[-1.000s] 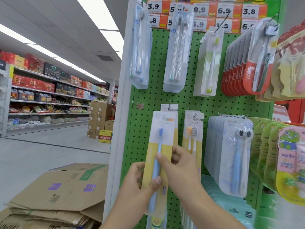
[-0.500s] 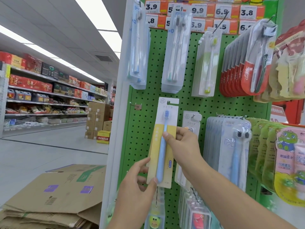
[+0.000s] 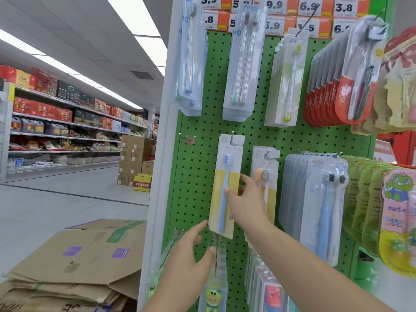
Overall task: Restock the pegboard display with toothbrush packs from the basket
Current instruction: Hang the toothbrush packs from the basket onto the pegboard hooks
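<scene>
A yellow and white pack with a blue toothbrush hangs upright against the green pegboard, its top at a metal hook. My right hand pinches the pack's right edge at mid height, thumb on the front. My left hand is just below the pack's bottom left corner, fingers relaxed, holding nothing; whether a fingertip touches the corner is unclear. The basket is out of view.
A similar pack with orange and grey brushes hangs right of it, then blue twin packs. An empty hook sticks out at the left. Long clear packs hang above. Flattened cardboard boxes lie at the lower left.
The pack has been raised from waist height up to the hook. My left hand has let go of it and dropped below; my right hand still holds its edge.
</scene>
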